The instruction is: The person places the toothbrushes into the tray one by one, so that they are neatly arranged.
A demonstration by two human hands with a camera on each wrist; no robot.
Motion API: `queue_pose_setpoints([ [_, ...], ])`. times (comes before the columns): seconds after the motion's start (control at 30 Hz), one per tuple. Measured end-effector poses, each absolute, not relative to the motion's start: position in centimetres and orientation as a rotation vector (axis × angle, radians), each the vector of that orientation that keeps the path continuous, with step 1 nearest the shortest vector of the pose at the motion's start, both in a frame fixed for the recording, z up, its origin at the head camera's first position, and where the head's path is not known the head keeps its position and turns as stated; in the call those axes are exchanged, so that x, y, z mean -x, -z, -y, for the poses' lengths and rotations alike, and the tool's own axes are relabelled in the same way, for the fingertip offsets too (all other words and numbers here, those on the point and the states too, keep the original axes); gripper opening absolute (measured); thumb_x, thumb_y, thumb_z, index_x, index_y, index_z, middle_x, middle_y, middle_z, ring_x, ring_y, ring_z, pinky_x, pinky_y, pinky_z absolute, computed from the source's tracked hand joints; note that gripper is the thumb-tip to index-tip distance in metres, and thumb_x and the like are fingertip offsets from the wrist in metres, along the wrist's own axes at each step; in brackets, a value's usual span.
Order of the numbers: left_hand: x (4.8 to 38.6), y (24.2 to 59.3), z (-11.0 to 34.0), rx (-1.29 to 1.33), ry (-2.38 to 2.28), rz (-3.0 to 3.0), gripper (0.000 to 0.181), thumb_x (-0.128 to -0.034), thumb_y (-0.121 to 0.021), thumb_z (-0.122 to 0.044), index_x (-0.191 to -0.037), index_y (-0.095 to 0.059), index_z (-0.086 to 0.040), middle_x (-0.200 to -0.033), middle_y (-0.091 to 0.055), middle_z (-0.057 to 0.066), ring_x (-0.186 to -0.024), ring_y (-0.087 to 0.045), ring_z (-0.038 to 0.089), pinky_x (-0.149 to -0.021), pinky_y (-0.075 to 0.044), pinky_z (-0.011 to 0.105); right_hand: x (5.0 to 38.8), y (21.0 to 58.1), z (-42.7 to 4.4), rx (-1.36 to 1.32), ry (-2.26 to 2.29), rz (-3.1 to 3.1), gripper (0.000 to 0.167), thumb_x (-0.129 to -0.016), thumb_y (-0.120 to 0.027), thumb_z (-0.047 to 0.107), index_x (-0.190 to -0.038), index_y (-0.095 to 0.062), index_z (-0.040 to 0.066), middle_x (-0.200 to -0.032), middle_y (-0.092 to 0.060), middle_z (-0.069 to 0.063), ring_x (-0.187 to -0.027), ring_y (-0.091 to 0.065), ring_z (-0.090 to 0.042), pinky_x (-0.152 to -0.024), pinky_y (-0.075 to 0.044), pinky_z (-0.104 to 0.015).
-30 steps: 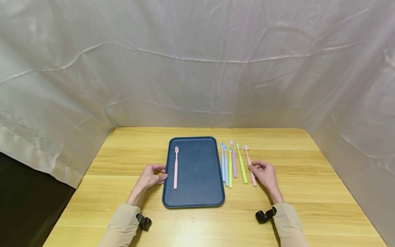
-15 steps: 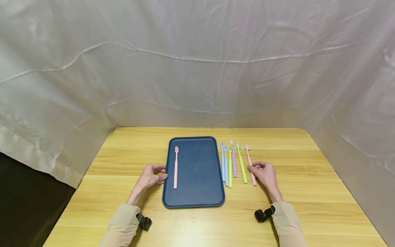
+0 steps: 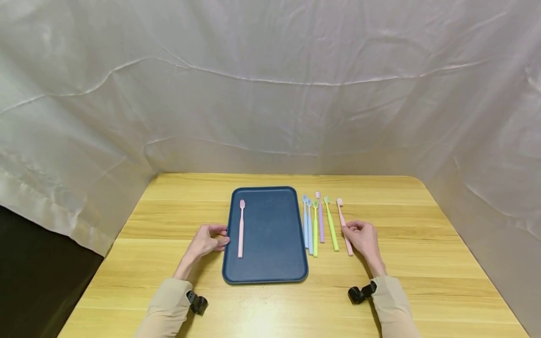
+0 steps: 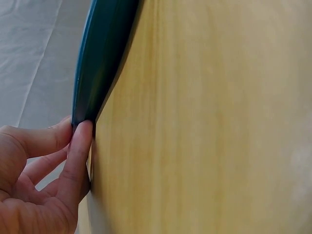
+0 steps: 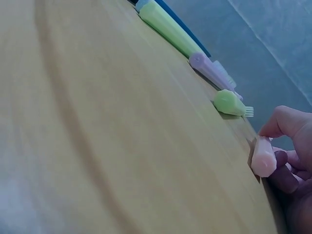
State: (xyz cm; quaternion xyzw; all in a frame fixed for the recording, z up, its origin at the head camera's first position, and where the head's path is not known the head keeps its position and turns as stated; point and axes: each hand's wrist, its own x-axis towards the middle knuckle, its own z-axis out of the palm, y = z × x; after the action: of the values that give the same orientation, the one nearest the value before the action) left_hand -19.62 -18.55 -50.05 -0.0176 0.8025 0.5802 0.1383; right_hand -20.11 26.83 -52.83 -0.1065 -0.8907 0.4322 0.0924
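On the right, my right hand [image 3: 362,238] pinches the handle of a pink toothbrush [image 3: 343,220]; its bristles face right and its butt end shows close up in the right wrist view. My left hand [image 3: 208,241] holds the left rim of a dark blue tray [image 3: 274,234] between thumb and fingers, as the left wrist view also shows. Another pink toothbrush [image 3: 241,230] lies lengthwise on the tray, near that rim. Between tray and right hand lie two blue toothbrushes [image 3: 310,230], a green toothbrush [image 3: 315,234], a purple toothbrush [image 3: 320,223] and another green toothbrush [image 3: 331,227].
Everything rests on a light wooden table [image 3: 266,310]. Pale grey fabric [image 3: 270,117] hangs behind it and along both sides. Each beige sleeve carries a small black wrist camera [image 3: 197,303]. A dark area [image 3: 34,277] shows beyond the table at the lower left.
The pink toothbrush in my right hand has rolled, so its bristles now point sideways, and its head has shifted slightly right. My left hand and the tray have stayed put.
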Motion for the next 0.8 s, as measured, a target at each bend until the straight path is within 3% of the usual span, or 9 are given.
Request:
queue_pose_setpoints([
  [0.63,19.65,50.10,18.43,0.050,-1.668,-2.331,0.045,-0.0887,-0.068,0.007,-0.131,-0.056,0.016,-0.109,-0.065,0.026,-0.077,-0.067,0.012,-0.069,-0.065,0.028,19.97,52.85,-27.28,0.256,-1.430,2.663,0.032,-0.099,-0.060,0.020,-0.112,-0.068,-0.008,-0.094,-0.072,-0.020,-0.065,-0.059,0.000,-0.057,-0.054,-0.016],
  [0.8,19.66,50.05,18.47,0.051,-1.677,-2.321,0.045,-0.0886,-0.068,0.008,-0.131,-0.056,0.016,-0.110,-0.065,0.026,-0.077,-0.067,0.012,-0.070,-0.065,0.028,19.94,52.45,-27.22,0.293,-1.586,2.611,0.033,-0.098,-0.061,0.016,-0.116,-0.066,-0.011,-0.093,-0.073,-0.017,-0.066,-0.059,0.001,-0.057,-0.054,-0.015],
])
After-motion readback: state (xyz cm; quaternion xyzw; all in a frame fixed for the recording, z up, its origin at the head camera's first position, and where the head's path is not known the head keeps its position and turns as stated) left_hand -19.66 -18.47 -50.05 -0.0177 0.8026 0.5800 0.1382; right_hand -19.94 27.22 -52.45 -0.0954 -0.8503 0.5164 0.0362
